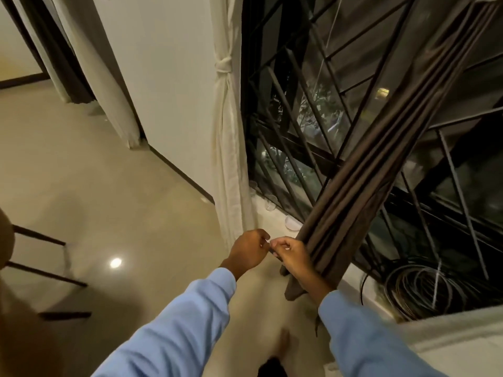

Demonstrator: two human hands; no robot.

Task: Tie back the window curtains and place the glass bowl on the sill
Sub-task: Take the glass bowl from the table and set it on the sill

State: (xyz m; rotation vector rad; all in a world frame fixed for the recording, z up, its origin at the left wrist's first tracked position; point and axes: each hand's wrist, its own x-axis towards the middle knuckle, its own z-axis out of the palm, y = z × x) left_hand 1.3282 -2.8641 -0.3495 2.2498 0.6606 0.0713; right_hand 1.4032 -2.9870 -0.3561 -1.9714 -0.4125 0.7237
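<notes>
A brown curtain (381, 148) hangs gathered into a thick bundle across the barred window. My right hand (292, 254) is against its lower part, fingers curled and pinching something thin and pale. My left hand (249, 251) meets it fingertip to fingertip, pinching the same thin piece; what it is cannot be made out. Left of the window a white curtain (227, 148) hangs bound with a knotted tie (223, 66). On the pale sill (275, 221) stands a small glass bowl (291, 223), partly behind the brown curtain.
Two more clear glass items (270, 202) (253, 187) stand on the sill near the white curtain. Coiled dark cable (424, 289) lies at the sill's right end behind the grille (313, 137). A chair frame (46, 262) stands on the tiled floor at left.
</notes>
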